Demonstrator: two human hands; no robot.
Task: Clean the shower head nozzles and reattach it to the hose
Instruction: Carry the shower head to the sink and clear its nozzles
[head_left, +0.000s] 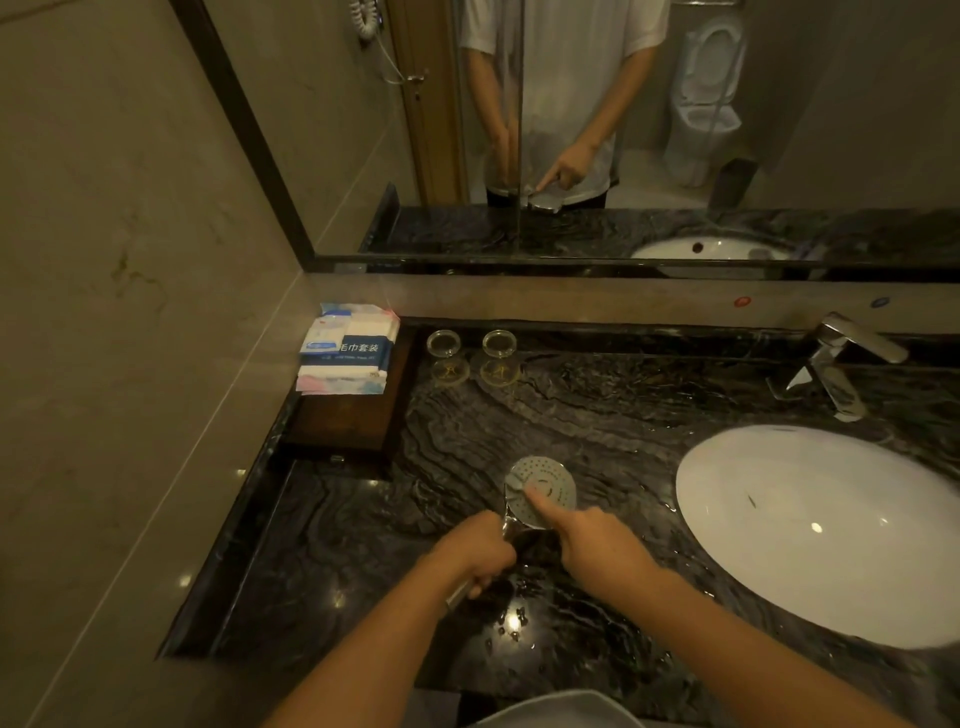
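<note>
Left hand (480, 553): gripping the shower head's handle, fingers curled round it.
Right hand (597, 540): forefinger pressing the nozzle face, other fingers curled.
Shower head (545, 480): lying face up on the counter (597, 415), left of the sink (810, 519).

Glossy veined stone counter (597, 415) — chrome-bright metal shower head (545, 486)

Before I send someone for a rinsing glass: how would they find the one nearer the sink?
Start at the dark marble counter and go to its back edge, left of the tap. Two clear glasses stand there beside the towel packet. Take the right glass, the one farther from the packet.
</note>
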